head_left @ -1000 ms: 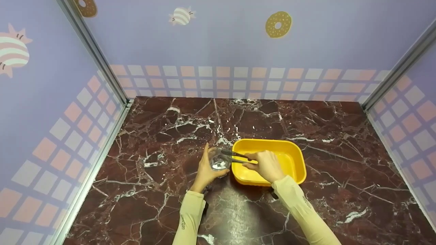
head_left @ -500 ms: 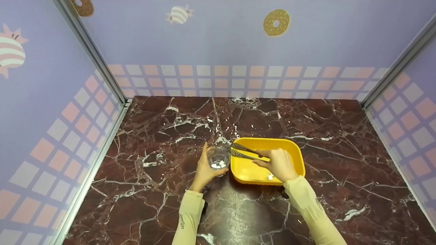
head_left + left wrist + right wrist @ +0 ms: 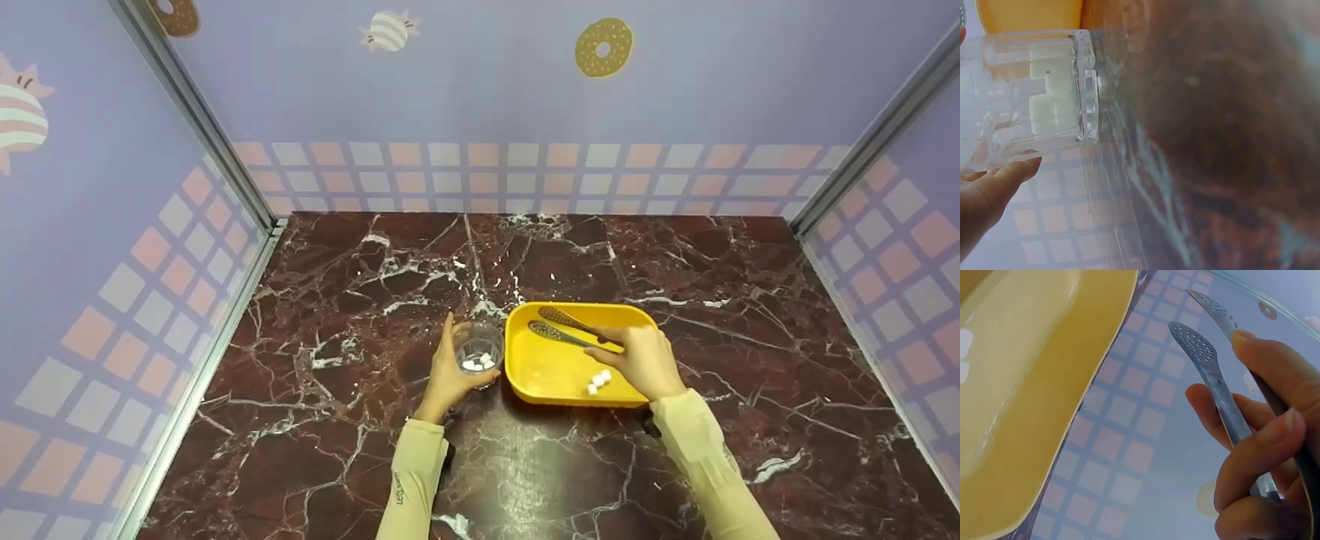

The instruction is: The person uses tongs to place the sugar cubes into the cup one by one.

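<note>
My left hand (image 3: 446,379) holds a clear glass (image 3: 480,339) upright on the table; thumb and fingers curve round its side. Several white cubes (image 3: 1044,112) lie at the bottom of the glass, seen close in the left wrist view. Metal tongs (image 3: 1227,408) with perforated tips are in the grip of my right hand (image 3: 646,361), above the yellow basin (image 3: 513,352). The two arms of the tongs stand apart, and nothing is between their tips. Three white cubes (image 3: 598,381) sit together on the basin floor near its front side.
The basin stands just right of the glass. White crumbs (image 3: 516,281) are scattered on the dark red marbled tabletop (image 3: 337,457) behind them. A patterned wall (image 3: 480,90) closes off the back, with panels on both sides.
My right hand has drawn the tongs rightward, away from the glass and over the basin. The white cubes in the basin have come into view. The left hand keeps hold of the glass.
</note>
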`<state>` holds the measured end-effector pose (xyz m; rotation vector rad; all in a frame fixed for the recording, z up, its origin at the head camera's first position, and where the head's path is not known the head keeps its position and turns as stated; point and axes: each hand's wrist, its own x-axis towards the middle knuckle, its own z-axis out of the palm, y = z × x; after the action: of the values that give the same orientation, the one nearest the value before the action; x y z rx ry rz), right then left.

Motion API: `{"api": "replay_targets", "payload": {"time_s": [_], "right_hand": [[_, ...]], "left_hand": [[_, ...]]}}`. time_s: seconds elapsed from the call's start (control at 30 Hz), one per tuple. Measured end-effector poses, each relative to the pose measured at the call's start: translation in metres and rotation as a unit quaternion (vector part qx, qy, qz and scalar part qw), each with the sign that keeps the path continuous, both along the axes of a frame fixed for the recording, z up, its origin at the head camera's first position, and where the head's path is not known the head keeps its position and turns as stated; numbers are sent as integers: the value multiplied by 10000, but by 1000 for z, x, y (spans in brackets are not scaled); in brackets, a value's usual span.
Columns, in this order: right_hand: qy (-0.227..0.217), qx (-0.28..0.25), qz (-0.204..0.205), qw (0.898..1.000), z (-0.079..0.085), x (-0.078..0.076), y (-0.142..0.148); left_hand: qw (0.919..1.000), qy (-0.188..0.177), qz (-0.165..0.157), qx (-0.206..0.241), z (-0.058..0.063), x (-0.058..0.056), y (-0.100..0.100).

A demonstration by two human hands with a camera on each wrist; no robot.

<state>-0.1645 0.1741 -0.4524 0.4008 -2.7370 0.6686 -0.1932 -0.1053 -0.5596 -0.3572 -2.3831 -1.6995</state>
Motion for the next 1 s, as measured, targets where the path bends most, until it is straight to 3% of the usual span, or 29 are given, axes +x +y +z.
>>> {"api": "replay_targets", "payload": {"time_s": [0.17,0.37,0.47,1.0], "right_hand": [[-6,14,-93,10000,-1,1,8],[-51,83,-214,9997,-4,3,20],[-122,99,-271,9995,-4,4,26],[-216,446,-385,9980,-8,11,52]], "left_hand": [[10000,46,42,-44,4,3,1],[9998,166,47,28,28,14,4],[9999,147,46,-44,34,17,5],[9994,355,3,24,35,18,5]]}}
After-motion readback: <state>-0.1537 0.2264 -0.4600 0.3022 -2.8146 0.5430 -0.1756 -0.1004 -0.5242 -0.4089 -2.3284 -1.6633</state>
